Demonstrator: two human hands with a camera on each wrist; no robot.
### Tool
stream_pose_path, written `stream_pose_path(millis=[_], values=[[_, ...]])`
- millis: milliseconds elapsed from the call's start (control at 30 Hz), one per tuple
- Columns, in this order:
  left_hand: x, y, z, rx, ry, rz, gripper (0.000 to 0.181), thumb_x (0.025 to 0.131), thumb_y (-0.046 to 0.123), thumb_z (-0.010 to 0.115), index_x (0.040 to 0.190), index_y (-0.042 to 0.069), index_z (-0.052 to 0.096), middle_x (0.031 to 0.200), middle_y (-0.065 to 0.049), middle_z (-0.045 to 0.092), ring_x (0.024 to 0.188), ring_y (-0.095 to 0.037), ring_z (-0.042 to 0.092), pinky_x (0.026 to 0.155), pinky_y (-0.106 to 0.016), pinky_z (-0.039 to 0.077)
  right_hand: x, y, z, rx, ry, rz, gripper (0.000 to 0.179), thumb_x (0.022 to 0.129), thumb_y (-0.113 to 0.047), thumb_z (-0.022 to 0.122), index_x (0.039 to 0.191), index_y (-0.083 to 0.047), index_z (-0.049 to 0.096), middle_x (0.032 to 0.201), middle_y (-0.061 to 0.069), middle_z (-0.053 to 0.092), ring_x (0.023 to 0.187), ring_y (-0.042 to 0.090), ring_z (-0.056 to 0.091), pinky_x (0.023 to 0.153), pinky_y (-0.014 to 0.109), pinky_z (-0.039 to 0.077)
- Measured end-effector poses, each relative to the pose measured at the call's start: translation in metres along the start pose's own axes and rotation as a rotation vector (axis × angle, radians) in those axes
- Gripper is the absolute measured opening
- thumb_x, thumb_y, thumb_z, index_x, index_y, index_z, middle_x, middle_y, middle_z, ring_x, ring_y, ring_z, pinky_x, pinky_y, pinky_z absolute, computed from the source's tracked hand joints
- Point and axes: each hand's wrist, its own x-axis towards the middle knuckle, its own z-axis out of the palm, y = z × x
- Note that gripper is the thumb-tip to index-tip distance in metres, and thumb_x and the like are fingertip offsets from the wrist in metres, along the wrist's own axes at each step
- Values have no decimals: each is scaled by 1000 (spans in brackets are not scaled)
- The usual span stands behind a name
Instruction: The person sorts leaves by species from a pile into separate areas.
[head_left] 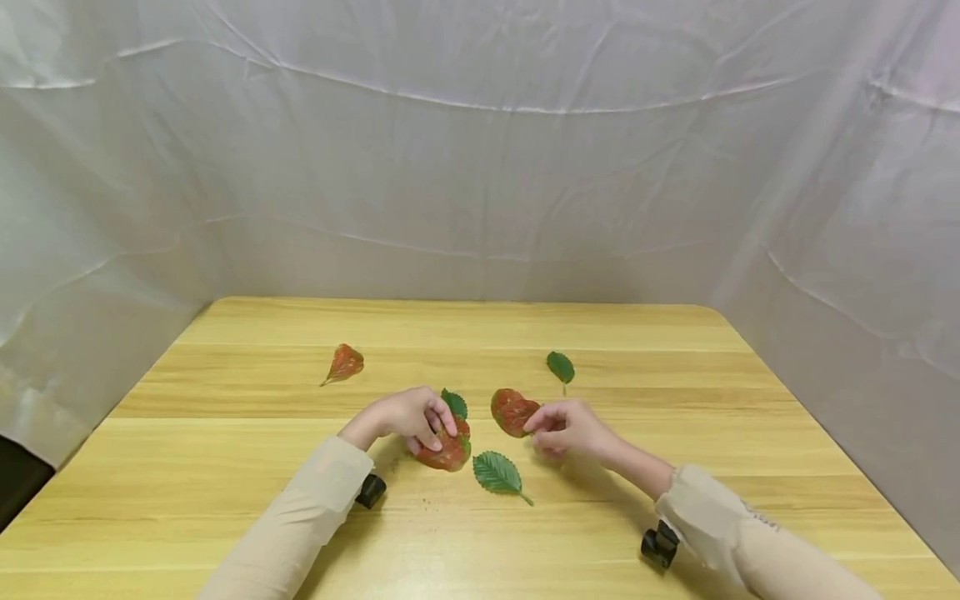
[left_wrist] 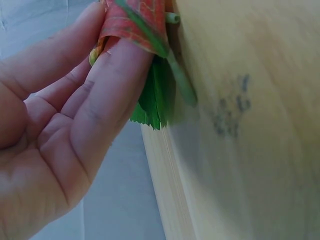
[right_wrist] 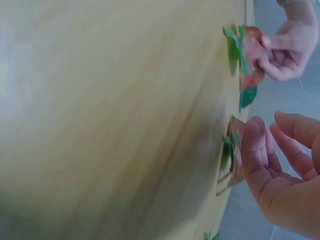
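Observation:
My left hand [head_left: 420,417] pinches a red leaf [head_left: 450,454] with green edges between thumb and fingers. In the left wrist view this red leaf [left_wrist: 117,27] is bent around a fingertip, with green stems crossing it. A toothed green leaf [head_left: 454,403] shows just behind it. My right hand [head_left: 572,429] is low over the table, its fingertips at the edge of overlapping red leaves [head_left: 510,408]. From the right wrist, the thumb and fingers of that hand [right_wrist: 285,170] stand apart, loosely bent. A larger green leaf [head_left: 497,472] lies between the hands.
Farther back on the wooden table [head_left: 637,333] are a small red leaf [head_left: 346,363] at left and a small green leaf [head_left: 560,367] at right. Pale sheeting [head_left: 480,167] hangs behind the table and along its sides. Small dark marks [left_wrist: 232,107] show on the tabletop.

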Motion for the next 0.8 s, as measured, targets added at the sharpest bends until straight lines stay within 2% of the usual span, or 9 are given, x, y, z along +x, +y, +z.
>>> stream_pose_path(millis=[100, 333, 500, 800], values=[[0, -1, -1, -15, -9, 2, 17, 74, -10, 65, 86, 2, 65, 75, -9, 57, 53, -13, 52, 47, -27, 47, 0, 0, 6, 7, -29, 9, 14, 80, 6, 59, 92, 13, 61, 69, 15, 60, 56, 17, 52, 48, 29, 48], [-1, -3, -3, -11, -35, 57, 17, 75, -9, 65, 89, 1, 66, 76, -7, 58, 57, -13, 53, 46, -26, 47, 0, 1, 16, 27, -118, -1, 15, 80, 3, 62, 92, 11, 63, 66, 12, 60, 55, 24, 56, 50, 37, 50], [-2, -3, -4, -21, -54, 95, 17, 75, -9, 64, 90, -1, 65, 76, -7, 60, 60, -13, 55, 47, -27, 47, 1, 2, 19, 9, -197, -31, 18, 78, 1, 64, 93, 11, 64, 67, 9, 61, 52, 24, 56, 49, 34, 50], [-7, 0, -5, -44, -53, 112, 12, 78, -5, 63, 90, -2, 66, 73, -6, 59, 57, -11, 51, 49, -28, 48, 4, 3, 23, -58, -265, -96, 17, 78, 2, 64, 94, 7, 66, 65, 1, 58, 47, 6, 46, 44, 21, 43]])
